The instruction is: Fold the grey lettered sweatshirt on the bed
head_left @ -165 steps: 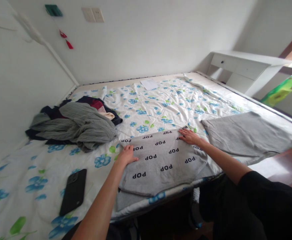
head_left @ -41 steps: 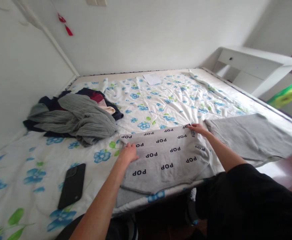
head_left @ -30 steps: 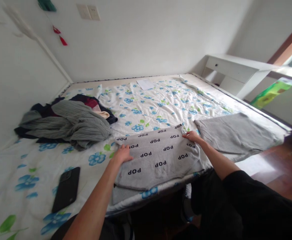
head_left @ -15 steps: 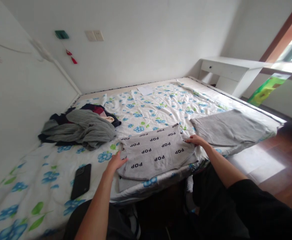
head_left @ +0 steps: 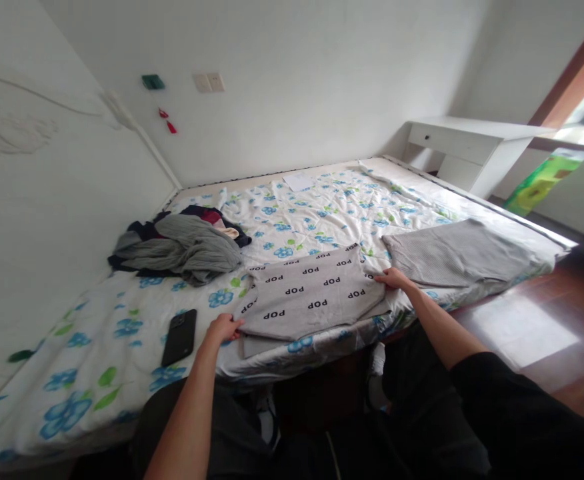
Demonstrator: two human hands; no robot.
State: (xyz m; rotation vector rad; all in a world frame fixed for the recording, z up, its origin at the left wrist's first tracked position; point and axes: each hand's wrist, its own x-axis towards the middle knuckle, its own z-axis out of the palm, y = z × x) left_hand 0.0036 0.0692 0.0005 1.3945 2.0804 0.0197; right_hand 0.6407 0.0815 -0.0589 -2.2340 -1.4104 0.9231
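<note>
A light grey garment point(head_left: 307, 293) printed with black POP lettering lies spread at the bed's front edge, the letters upside down. My left hand point(head_left: 225, 328) pinches its left side near the lower corner. At its right side, my right hand point(head_left: 392, 278) has its fingers closed on the edge of the fabric. A plain grey ribbed garment point(head_left: 457, 253) lies flat to the right. On the left is a heap of dark and grey clothes point(head_left: 187, 247). The black phone point(head_left: 179, 338) rests on the sheet left of my left hand.
The flowered sheet point(head_left: 317, 213) covers the bed, with a white paper point(head_left: 299, 182) near the wall. A white desk point(head_left: 457, 143) stands at the back right beside a green and yellow bag point(head_left: 545, 181). My knees are below the bed's front edge.
My left hand has moved left and pulled the POP garment's left side outward. My right hand stays at the right edge. The camera view has shifted slightly left.
</note>
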